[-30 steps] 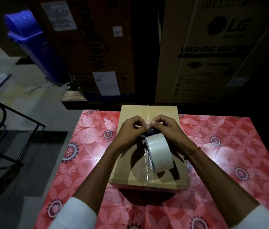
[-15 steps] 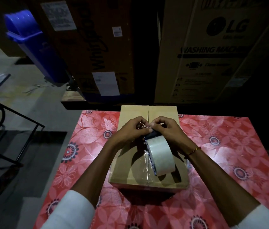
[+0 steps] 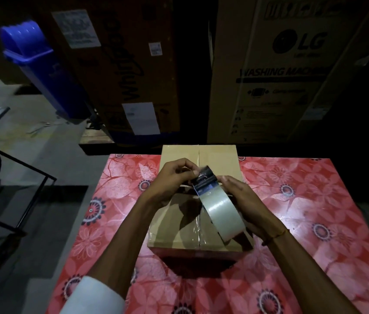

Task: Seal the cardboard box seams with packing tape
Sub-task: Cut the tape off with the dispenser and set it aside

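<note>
A closed cardboard box (image 3: pixel 217 159) lies on the red floral table (image 3: pixel 303 200), its centre seam running away from me. Shiny clear tape covers the near part of the seam. Over the box my right hand (image 3: pixel 244 200) holds a wide roll of packing tape (image 3: pixel 223 214) on edge, fingers wrapped round its right side. My left hand (image 3: pixel 170 180) pinches the loose end of the tape at the top of the roll. A short dark stretch of peeled tape spans between the two hands.
Two tall appliance cartons (image 3: pixel 276 71) stand right behind the table. A blue bin (image 3: pixel 38 71) leans at the back left. A black metal frame table (image 3: pixel 0 168) stands on the floor at the left. The table edge runs close to the box's far end.
The hands have drawn slightly apart: my left hand has peeled a short length of tape off the roll. The right hand has slipped down the roll's side.
</note>
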Motion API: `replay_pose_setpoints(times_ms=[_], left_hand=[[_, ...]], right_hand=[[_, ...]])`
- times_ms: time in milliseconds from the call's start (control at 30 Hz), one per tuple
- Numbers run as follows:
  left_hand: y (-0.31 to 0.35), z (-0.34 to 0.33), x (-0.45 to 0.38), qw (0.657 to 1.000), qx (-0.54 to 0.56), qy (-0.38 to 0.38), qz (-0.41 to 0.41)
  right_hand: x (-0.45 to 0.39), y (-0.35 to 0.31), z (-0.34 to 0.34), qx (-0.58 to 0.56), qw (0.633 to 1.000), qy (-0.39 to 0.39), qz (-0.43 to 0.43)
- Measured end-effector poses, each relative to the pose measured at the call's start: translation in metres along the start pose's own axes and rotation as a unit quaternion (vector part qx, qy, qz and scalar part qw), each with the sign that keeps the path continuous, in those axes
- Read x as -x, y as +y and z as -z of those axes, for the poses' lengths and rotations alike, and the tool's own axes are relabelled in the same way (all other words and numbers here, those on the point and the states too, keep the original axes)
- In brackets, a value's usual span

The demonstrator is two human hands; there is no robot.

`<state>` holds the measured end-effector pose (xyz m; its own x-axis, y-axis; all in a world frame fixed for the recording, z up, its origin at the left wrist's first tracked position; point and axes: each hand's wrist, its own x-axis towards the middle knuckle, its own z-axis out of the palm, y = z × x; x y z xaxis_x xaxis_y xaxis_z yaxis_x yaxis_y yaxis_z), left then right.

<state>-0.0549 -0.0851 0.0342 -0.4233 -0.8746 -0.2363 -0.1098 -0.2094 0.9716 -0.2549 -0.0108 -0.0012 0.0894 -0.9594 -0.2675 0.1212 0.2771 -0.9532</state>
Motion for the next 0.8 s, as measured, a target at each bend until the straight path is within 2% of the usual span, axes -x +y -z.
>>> replay_pose_setpoints(times_ms=[200,367,467,533,633,800], left_hand=[[0.015,-0.024,0.009,1.0,0.002,-0.004,0.023],[0.018,-0.042,0.014,0.999,0.01,0.018,0.032],[0.022,-0.051,0.016,0.999,-0.009,-0.018,0.026],[0.024,-0.06,0.017,0.998,-0.06,-0.033,0.007],[0.019,-0.075,0.012,0.99,-0.129,-0.009,-0.052],[0.012,-0.1,0.008,0.985,-0.138,-0.004,-0.108]], right_hand=[[0.019,0.001,0.005,-0.034,0.998,-0.027,-0.041],[0.041,0.0,0.006,-0.097,0.995,0.011,-0.034],[0.05,0.003,0.006,-0.127,0.992,0.009,-0.02],[0.055,0.007,0.01,-0.139,0.99,0.013,-0.016],[0.066,0.01,0.016,-0.161,0.987,0.011,-0.023],[0.084,0.004,0.032,-0.141,0.989,0.03,-0.038]])
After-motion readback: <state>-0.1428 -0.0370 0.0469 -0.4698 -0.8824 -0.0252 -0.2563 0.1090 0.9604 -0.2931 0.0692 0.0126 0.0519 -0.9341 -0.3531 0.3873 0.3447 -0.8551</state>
